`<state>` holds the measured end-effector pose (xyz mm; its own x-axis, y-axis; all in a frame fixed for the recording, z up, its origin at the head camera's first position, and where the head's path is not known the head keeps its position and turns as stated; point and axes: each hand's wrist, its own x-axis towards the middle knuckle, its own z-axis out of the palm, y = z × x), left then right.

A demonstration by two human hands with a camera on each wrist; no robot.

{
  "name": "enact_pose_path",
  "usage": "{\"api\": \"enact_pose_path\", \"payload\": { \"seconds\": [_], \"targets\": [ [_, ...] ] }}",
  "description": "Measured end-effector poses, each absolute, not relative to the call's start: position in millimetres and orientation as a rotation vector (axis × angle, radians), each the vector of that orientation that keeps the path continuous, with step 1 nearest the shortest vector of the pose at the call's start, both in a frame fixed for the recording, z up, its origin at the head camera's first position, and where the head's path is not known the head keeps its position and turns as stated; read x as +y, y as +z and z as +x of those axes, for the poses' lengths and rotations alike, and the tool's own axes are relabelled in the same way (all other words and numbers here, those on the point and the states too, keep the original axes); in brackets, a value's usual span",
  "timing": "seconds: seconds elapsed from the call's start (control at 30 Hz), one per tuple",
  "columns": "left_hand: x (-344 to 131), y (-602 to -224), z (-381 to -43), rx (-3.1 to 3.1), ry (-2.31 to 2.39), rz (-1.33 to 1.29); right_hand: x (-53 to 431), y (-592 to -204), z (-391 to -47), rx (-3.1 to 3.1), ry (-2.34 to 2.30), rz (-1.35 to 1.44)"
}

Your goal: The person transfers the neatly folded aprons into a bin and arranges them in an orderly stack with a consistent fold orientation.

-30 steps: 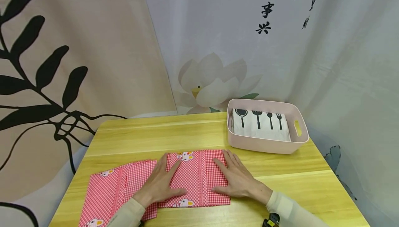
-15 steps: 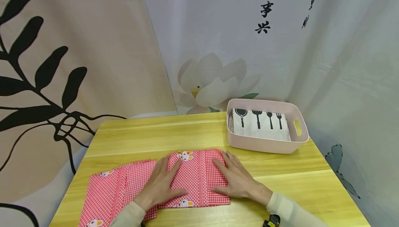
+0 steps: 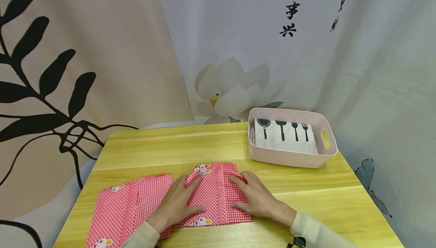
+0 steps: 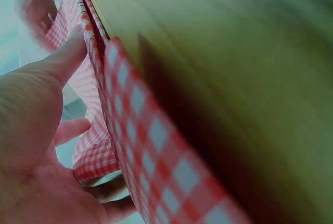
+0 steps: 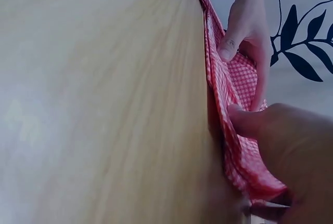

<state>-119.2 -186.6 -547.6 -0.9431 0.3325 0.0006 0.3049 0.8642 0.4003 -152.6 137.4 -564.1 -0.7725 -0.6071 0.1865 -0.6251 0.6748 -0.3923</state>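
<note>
With fingers spread, the left hand and the right hand rest on two sides of the red cloth, at the near middle of the table. Compared with one second ago, its far corners are drawn inward; I judge that gathering begins. Another cloth lies near left; the basket stands far right.
</note>
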Motion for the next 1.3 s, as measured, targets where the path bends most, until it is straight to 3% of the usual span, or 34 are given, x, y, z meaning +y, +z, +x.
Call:
{"api": "enact_pose_path", "payload": {
  "seconds": [1.3],
  "targets": [
    [-194.4, -540.3, -124.3, 2.868, 1.055, 0.353, 128.6, -556.7, -155.6, -2.924, 0.986, 1.007]
  ]
}}
